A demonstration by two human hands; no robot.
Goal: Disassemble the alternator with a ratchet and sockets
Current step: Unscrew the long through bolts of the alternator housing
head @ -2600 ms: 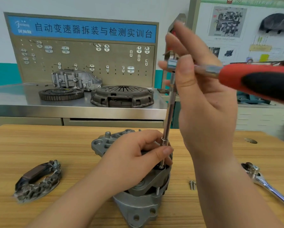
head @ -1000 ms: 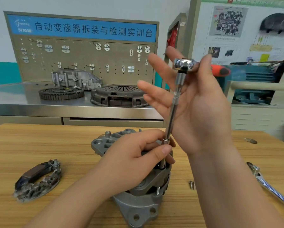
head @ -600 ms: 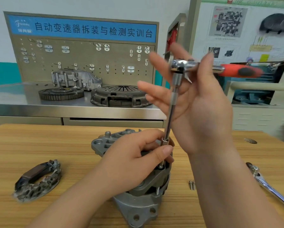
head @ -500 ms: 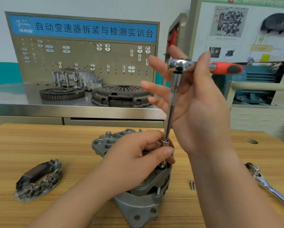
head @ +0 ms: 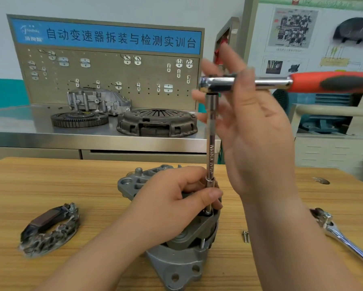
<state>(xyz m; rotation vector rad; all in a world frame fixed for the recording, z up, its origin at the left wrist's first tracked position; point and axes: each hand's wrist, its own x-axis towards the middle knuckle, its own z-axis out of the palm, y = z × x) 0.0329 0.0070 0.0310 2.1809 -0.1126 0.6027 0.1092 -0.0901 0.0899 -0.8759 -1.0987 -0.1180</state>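
The alternator (head: 176,267) stands on the wooden bench (head: 50,181), at centre and close to you. Your left hand (head: 172,208) sits on top of it, fingers and thumb curled round the lower end of the extension bar (head: 211,139). The bar rises nearly upright from the alternator's upper face. The ratchet (head: 218,82) is seated on the bar's top end, its red and black handle running out level to the right. Your right hand (head: 258,133) is raised at the ratchet head with fingers spread and almost straight. One finger lies across the front of the chrome shaft and the rest sit behind it, in no closed grip.

On the bench, a rectifier plate (head: 50,229) lies well to the left, loose bolts (head: 245,236) lie just right of the alternator, and a second ratchet (head: 344,238) lies further right. On the steel counter (head: 18,133) behind rest a flywheel (head: 79,119) and a clutch pressure plate (head: 157,122).
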